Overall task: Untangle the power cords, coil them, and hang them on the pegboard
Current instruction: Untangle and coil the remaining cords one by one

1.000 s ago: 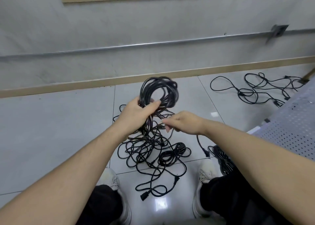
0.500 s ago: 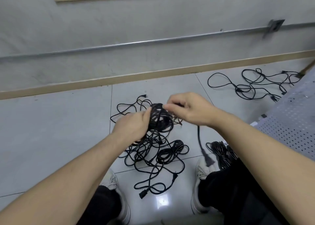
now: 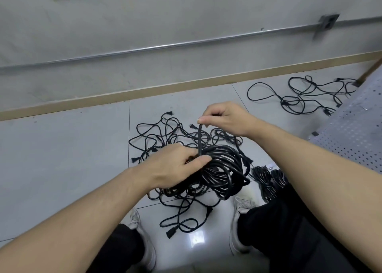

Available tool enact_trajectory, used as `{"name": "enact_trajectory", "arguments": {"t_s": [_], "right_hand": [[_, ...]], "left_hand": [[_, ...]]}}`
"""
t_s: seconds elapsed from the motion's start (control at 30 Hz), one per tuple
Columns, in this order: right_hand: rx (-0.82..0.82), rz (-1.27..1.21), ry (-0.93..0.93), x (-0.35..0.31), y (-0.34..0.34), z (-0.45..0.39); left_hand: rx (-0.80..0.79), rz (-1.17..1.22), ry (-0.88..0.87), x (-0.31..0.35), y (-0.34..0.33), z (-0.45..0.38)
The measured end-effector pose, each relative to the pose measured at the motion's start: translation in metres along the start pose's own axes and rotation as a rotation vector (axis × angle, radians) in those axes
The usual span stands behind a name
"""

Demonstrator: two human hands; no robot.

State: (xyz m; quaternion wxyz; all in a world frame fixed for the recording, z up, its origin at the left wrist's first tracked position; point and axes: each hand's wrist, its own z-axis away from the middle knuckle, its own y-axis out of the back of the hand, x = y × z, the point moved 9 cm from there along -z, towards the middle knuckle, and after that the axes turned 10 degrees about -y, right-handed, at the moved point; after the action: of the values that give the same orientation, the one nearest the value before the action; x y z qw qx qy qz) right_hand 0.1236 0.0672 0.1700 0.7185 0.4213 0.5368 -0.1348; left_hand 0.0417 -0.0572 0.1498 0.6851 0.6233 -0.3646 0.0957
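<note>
Floor (image 3: 62, 159): tiled; serves as the work area, the person crouched over it.
Pegboard (image 3: 355, 128): perforated panel at right edge, lying low beside the person; no cord hangs on the part in view.
Tangle (image 3: 165, 132): loose black cords spread on the floor between the shoes, not yet sorted.
Far cords (image 3: 299, 99): a second loose group, well apart near the wall.
Coil (image 3: 223, 173): gathered loops held above the tangle, judged nearly ready for binding.
Left hand (image 3: 177, 165): fingers curled round the coil's loops, clamping them together.
Right hand (image 3: 223, 117): raised above the coil, pinching the cord's tail upright, apparently to wrap it round.
</note>
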Motion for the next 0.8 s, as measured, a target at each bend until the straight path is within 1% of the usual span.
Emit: {"name": "enact_trajectory", "arguments": {"t_s": [0.07, 0.13, 0.2, 0.27, 0.33, 0.37, 0.43, 0.5, 0.6, 0.63, 0.7, 0.8], "right_hand": [[-0.017, -0.024, -0.046, 0.008, -0.005, -0.003], [-0.056, -0.061, -0.118, 0.023, -0.01, -0.005], [-0.123, -0.074, -0.171, 0.04, -0.016, -0.005], [-0.144, -0.024, -0.217, 0.05, -0.019, 0.002], [-0.161, -0.03, -0.269, 0.053, -0.023, 0.009], [-0.177, -0.004, -0.287, 0.051, -0.029, 0.012], [-0.222, 0.161, -0.284, 0.047, -0.044, 0.01], [-0.254, 0.288, -0.238, 0.037, -0.056, 0.012], [-0.245, 0.386, -0.185, 0.031, -0.054, 0.016], [-0.234, 0.431, -0.131, 0.024, -0.052, 0.02], [-0.191, 0.601, 0.001, 0.007, -0.045, 0.027], [-0.083, 0.783, 0.26, -0.027, -0.046, 0.042]], "left_hand": [[0.059, 0.051, 0.035, -0.005, 0.008, 0.0], [0.147, 0.191, 0.067, -0.011, 0.017, 0.0], [0.229, 0.295, 0.057, -0.012, 0.025, 0.002], [0.293, 0.339, 0.051, -0.012, 0.033, 0.003], [0.379, 0.355, 0.122, -0.02, 0.041, 0.006], [0.429, 0.343, 0.167, -0.025, 0.047, 0.009], [0.496, 0.329, 0.225, -0.036, 0.058, 0.014], [0.501, 0.283, 0.258, -0.044, 0.067, 0.017], [0.49, 0.075, 0.362, -0.064, 0.082, 0.022], [0.491, 0.016, 0.414, -0.071, 0.087, 0.025], [0.479, -0.075, 0.512, -0.086, 0.093, 0.029], [0.413, -0.117, 0.591, -0.096, 0.09, 0.031]]}}
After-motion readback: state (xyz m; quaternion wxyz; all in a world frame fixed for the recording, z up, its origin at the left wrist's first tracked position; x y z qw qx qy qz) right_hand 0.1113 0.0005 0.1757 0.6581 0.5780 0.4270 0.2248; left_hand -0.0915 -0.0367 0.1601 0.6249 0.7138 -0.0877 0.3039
